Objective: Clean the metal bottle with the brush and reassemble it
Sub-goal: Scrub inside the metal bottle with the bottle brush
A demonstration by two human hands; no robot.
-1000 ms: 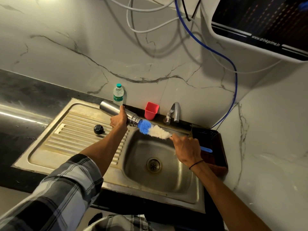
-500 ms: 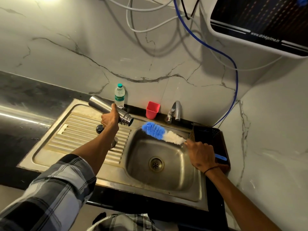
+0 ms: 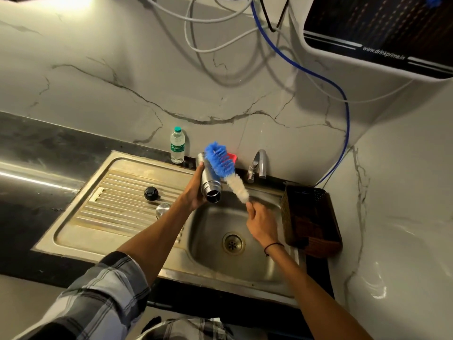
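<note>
Two hands at work over the steel sink point(image 3: 245, 271). Left hand point(image 3: 196, 192) has its grip curled round the cylindrical stainless-steel bottle point(image 3: 208, 180), held tilted above the basin's near-left edge, open threaded mouth toward the camera. Right hand point(image 3: 261, 223) has its grip clenched on the handle of the long bottle brush with blue and white bristles point(image 3: 226, 170); the head lies outside the bottle, along its right flank, blue tip near the bottle's base.

Progress, judged: mid-cleaning. Whether the interior is scrubbed cannot be told. Nothing is reassembled: the round black cap point(image 3: 151, 193) lies on the ribbed drainboard, well apart from the bottle, and a shiny rounded metal piece point(image 3: 163, 209), possibly a cup lid, sits just beside the left forearm. Capping remains, likely rinsing too.

Around: clear plastic water bottle with green cap point(image 3: 177, 148) against the wall, chrome tap point(image 3: 257, 165) behind the basin, red cup point(image 3: 232, 157) mostly hidden by the bristles, dark woven basket point(image 3: 308, 217) on the counter at right. Nothing blocks the reach to the cap.
</note>
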